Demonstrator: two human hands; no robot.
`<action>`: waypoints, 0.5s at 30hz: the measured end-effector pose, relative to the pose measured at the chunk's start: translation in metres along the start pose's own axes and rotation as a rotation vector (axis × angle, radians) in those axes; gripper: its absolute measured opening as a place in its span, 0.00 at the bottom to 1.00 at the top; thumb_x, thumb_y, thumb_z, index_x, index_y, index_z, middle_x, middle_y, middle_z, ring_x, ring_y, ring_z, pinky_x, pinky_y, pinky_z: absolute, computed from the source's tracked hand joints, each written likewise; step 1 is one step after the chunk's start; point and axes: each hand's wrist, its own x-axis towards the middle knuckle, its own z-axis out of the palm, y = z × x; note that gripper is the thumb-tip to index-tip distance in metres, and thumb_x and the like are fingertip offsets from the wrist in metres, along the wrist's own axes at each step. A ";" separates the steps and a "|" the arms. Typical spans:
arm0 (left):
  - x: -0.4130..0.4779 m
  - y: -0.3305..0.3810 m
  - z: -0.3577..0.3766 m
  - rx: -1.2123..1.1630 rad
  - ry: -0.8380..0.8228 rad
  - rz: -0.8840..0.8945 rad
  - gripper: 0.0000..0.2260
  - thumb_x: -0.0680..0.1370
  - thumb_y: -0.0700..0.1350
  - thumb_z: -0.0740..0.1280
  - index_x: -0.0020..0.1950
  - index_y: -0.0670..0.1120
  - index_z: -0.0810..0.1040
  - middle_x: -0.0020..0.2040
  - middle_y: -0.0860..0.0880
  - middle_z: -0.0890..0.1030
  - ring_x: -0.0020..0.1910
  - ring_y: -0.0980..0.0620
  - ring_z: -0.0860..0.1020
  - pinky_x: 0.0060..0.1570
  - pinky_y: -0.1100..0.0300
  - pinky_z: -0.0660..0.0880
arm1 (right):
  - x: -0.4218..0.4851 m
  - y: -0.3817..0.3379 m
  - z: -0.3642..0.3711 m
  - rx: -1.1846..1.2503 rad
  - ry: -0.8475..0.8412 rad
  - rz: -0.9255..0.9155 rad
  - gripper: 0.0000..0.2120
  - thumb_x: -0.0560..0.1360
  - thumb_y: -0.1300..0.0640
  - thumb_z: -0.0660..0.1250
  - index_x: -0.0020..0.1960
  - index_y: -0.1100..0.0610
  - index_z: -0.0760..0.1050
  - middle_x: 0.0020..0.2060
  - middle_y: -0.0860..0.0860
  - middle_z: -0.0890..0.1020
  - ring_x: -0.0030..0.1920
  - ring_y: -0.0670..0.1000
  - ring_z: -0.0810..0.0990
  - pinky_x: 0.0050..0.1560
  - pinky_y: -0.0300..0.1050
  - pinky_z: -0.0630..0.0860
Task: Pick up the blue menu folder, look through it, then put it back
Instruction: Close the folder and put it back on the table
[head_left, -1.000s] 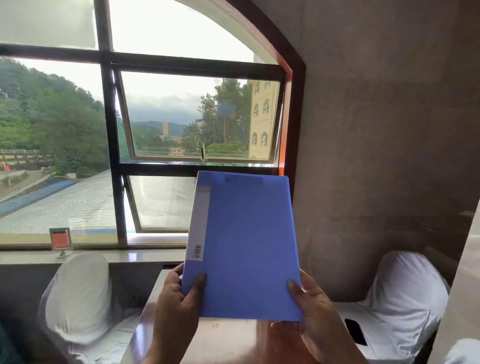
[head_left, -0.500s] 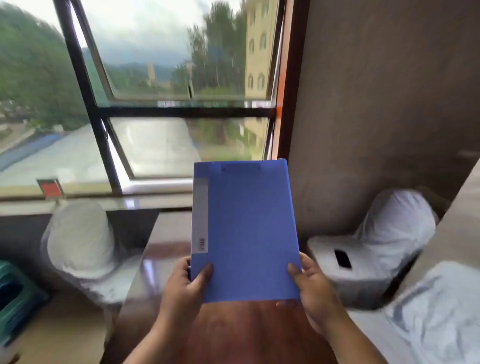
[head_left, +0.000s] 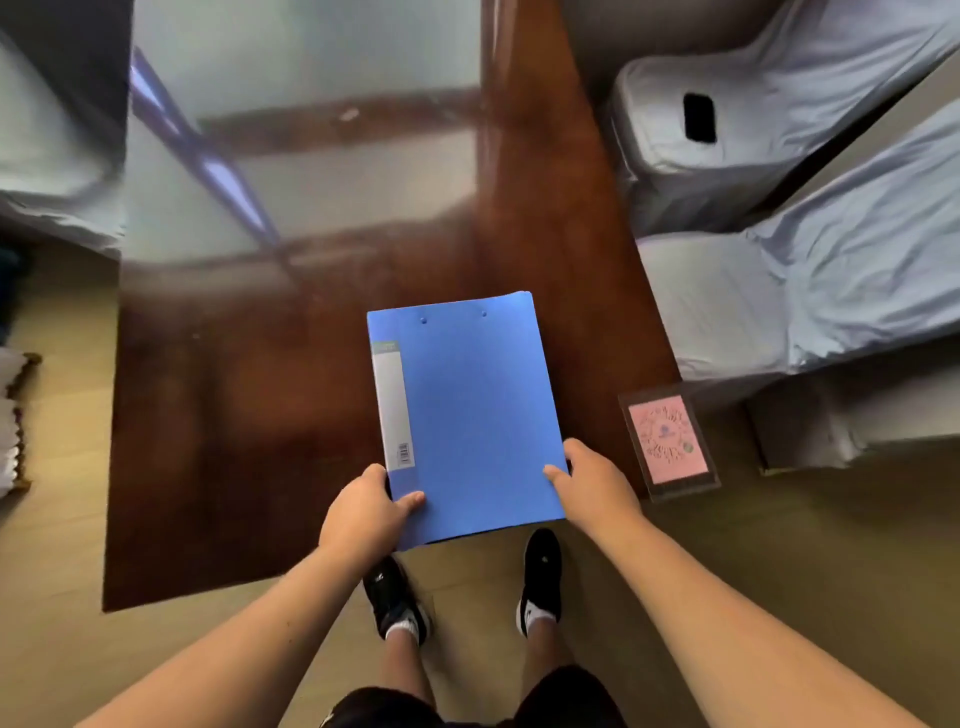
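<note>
Closed flat blue plastic menu folder (head_left: 470, 415) at frame centre over dark glossy wooden counter (head_left: 249, 415), left hand (head_left: 366, 512) and right hand (head_left: 597, 480) fingers pinching its lower corners; likely light, stiff, slick, so edges suit.

Blue menu folder (head_left: 467, 415) closed, contents hidden; spine label (head_left: 393, 410) print too small to read. Pink card (head_left: 668, 441) pattern blurred. Covered chairs (head_left: 810, 291) cut by right edge. Fingers of both hands hidden under folder.
</note>
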 end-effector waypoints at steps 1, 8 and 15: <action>0.002 -0.001 0.002 0.057 0.020 0.020 0.19 0.75 0.64 0.70 0.51 0.50 0.73 0.47 0.49 0.83 0.43 0.45 0.79 0.37 0.52 0.73 | 0.001 0.002 0.003 -0.035 0.014 0.009 0.11 0.83 0.47 0.64 0.47 0.52 0.70 0.39 0.49 0.80 0.36 0.52 0.79 0.34 0.53 0.77; 0.004 0.011 -0.004 0.396 -0.003 0.098 0.24 0.73 0.72 0.64 0.43 0.51 0.78 0.39 0.52 0.81 0.39 0.47 0.80 0.33 0.54 0.72 | -0.007 -0.015 -0.005 -0.373 0.167 -0.107 0.22 0.80 0.45 0.69 0.66 0.56 0.66 0.53 0.55 0.82 0.49 0.59 0.83 0.33 0.48 0.74; 0.000 0.056 0.033 0.364 0.026 0.206 0.24 0.74 0.72 0.63 0.39 0.51 0.75 0.35 0.53 0.79 0.32 0.52 0.76 0.27 0.56 0.69 | -0.021 -0.008 0.015 -0.289 0.083 -0.153 0.22 0.80 0.46 0.70 0.68 0.54 0.67 0.62 0.58 0.75 0.59 0.61 0.75 0.54 0.57 0.79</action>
